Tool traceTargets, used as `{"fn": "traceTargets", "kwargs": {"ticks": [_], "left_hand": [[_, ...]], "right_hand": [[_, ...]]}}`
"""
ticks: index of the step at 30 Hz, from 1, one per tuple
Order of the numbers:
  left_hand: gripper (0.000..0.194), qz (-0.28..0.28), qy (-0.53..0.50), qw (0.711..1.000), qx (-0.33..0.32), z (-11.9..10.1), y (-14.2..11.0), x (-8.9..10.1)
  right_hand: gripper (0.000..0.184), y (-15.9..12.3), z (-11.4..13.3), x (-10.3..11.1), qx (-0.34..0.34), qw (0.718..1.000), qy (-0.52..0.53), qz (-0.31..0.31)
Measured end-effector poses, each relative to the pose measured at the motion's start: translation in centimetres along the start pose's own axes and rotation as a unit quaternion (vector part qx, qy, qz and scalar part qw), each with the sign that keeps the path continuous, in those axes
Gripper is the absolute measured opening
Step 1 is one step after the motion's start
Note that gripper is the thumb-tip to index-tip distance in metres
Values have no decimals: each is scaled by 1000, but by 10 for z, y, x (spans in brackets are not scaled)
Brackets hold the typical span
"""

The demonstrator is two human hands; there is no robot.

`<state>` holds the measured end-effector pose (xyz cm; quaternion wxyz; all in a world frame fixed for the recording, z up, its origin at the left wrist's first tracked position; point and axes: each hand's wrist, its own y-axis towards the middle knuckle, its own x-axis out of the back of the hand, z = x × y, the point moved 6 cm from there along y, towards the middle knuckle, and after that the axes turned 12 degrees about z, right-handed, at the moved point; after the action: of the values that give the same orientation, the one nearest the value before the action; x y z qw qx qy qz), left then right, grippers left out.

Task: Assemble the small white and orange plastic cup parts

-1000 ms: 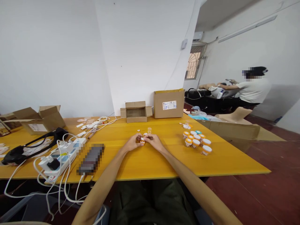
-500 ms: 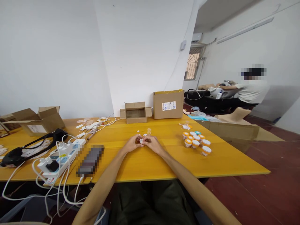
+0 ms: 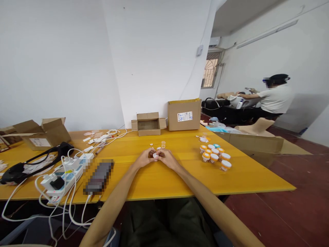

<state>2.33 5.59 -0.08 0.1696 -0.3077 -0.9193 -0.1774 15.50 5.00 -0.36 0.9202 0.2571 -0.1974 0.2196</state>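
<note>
My left hand point(image 3: 144, 159) and my right hand point(image 3: 167, 158) meet over the middle of the table, fingers closed from both sides on a small round white lid point(image 3: 155, 155). Its underside and most of its edge are hidden by the fingers. Just beyond my hands stands a small clear plastic cup point(image 3: 163, 144). Tiny white pieces point(image 3: 151, 144) lie left of the cup, and more are close to my fingertips. To the right, several small clear jars point(image 3: 213, 157) with white-and-orange lids stand grouped, one lid being teal.
An open cardboard box point(image 3: 149, 131) and a taller closed carton point(image 3: 184, 116) stand at the back of the yellow table point(image 3: 252, 175). On the left are a phone point(image 3: 99, 175), a power strip point(image 3: 73, 178) with tangled cables, and a black headset point(image 3: 17, 171). Another person point(image 3: 276, 97) sits far right.
The white lid between my fingers has turned slightly, its face now more toward me. My hands stay in nearly the same place; the view has shifted a little.
</note>
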Motion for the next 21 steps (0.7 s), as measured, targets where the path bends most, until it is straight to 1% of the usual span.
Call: {"fn": "traceTargets", "kwargs": {"ticks": [10, 18, 21], "left_hand": [[37, -3, 17, 1000, 5, -1, 0, 0], [37, -1, 35, 999, 1, 2, -1, 1], [37, -3, 39, 999, 2, 2, -1, 2]], "right_hand": [[9, 0, -7, 1, -28, 999, 15, -1], [13, 1, -8, -1, -24, 997, 72, 16], [17, 2, -10, -2, -24, 995, 96, 21]]}}
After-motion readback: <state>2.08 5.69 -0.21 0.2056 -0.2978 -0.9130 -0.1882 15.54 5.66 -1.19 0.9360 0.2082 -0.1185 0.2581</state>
